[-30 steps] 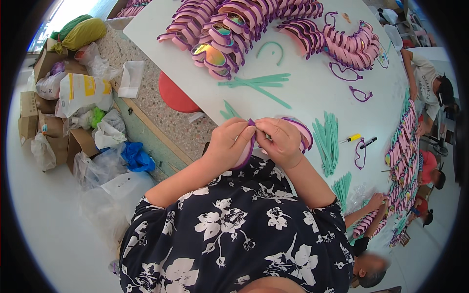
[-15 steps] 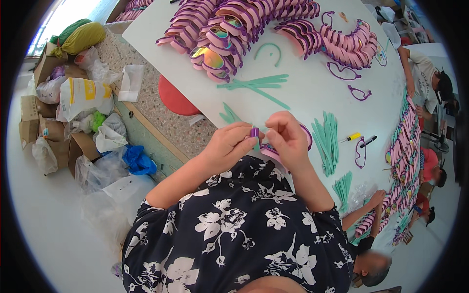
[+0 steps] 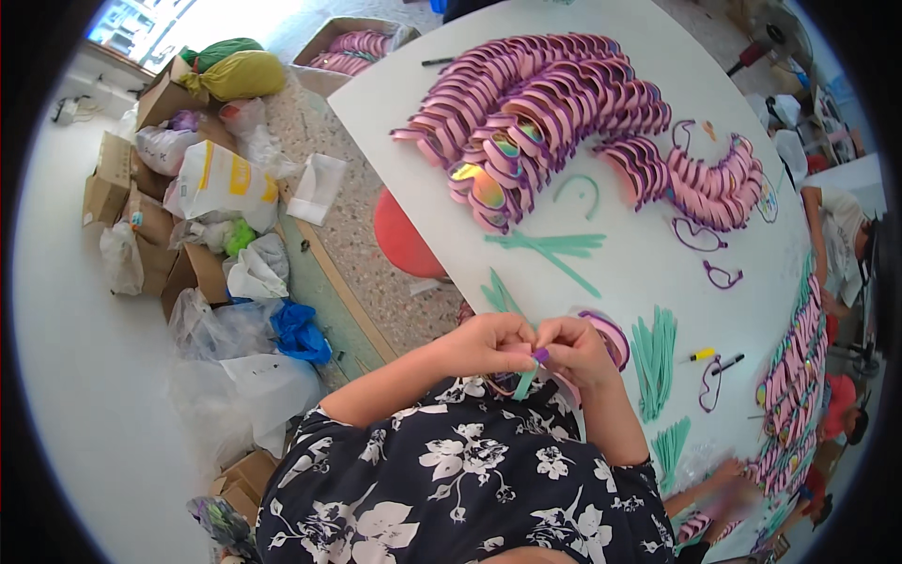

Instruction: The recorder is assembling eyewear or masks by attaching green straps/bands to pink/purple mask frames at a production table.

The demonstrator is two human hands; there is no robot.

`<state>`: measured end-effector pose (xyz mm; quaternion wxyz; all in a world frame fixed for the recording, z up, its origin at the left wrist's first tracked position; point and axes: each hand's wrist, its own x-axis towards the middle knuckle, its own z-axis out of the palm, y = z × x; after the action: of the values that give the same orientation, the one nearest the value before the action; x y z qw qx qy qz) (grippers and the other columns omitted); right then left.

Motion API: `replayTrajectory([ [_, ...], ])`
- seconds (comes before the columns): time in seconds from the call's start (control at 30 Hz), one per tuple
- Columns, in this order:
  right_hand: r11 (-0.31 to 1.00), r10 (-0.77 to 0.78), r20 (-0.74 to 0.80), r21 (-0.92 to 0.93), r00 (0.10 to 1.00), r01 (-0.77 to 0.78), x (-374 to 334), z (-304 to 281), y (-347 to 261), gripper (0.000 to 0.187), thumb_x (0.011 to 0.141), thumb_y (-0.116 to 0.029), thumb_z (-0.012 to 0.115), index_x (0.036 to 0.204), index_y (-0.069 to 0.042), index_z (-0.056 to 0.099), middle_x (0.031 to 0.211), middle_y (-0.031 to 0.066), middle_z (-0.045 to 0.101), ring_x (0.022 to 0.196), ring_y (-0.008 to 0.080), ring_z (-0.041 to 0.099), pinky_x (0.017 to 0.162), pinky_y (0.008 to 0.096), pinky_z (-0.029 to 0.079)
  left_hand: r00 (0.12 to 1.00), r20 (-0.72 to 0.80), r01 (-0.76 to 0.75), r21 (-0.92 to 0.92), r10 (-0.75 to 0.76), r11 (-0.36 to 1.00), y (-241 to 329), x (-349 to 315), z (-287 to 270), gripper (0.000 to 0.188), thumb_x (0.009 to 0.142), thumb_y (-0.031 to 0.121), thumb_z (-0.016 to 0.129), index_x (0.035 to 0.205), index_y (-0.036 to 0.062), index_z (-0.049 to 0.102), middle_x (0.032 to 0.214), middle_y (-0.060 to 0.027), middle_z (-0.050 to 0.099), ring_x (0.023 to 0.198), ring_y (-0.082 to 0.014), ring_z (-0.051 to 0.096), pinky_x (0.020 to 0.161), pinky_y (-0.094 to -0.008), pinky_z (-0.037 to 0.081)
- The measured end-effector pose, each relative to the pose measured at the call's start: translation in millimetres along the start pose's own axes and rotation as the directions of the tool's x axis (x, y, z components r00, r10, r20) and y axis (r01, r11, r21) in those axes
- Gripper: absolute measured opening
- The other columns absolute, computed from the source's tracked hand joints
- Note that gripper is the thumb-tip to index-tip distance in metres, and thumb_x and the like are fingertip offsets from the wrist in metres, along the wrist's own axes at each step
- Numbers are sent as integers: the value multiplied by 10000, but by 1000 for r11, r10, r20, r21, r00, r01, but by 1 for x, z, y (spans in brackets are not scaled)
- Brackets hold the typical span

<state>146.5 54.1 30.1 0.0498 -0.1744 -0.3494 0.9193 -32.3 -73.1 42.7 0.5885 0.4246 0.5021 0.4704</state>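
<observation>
My left hand (image 3: 489, 344) and my right hand (image 3: 581, 354) meet at the near table edge, both closed in a pinch. Between their fingertips is a small purple end piece (image 3: 540, 355). A green strap (image 3: 526, 383) hangs down from it, gripped by my left fingers. My right fingers press on the purple piece. Behind my right hand shows a pair of pink goggles with a purple rim (image 3: 615, 340), mostly hidden. Whether the purple piece joins these goggles is covered by my hands. Loose green straps (image 3: 501, 293) lie just beyond my left hand.
Stacked pink-purple goggles (image 3: 554, 103) fill the far table. Green strap bundles (image 3: 652, 362), purple frames (image 3: 722, 274), a yellow-handled tool (image 3: 702, 354) and a black pen (image 3: 727, 364) lie rightward. A red stool (image 3: 404, 235) and bags (image 3: 221, 183) stand left. Other people work along the right.
My right hand has come in to meet the left, and its fingers now pinch the purple piece. The whole view has shifted, so the table appears lower and further right.
</observation>
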Motion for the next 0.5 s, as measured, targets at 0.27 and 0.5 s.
replayTrajectory([
  [0.27, 953, 264, 37, -165, 964, -255, -12, 5, -27, 169, 887, -38, 617, 1040, 19, 662, 782, 21, 653, 508, 35, 490, 442, 158, 351, 984, 94, 132, 194, -153, 972, 27, -3, -5, 489, 779, 207, 805, 1112, 61, 478, 782, -68, 682, 718, -124, 643, 635, -265, 495],
  [0.5, 906, 108, 64, -418, 992, -72, -21, 7, -5, 57, 872, -2, 596, 904, 16, 640, 683, 15, 624, 537, 31, 530, 448, 188, 388, 955, 204, 207, 59, -214, 977, 15, -11, -1, 470, 834, 194, 759, 1166, 20, 476, 874, -85, 697, 831, -140, 645, 737, -275, 501],
])
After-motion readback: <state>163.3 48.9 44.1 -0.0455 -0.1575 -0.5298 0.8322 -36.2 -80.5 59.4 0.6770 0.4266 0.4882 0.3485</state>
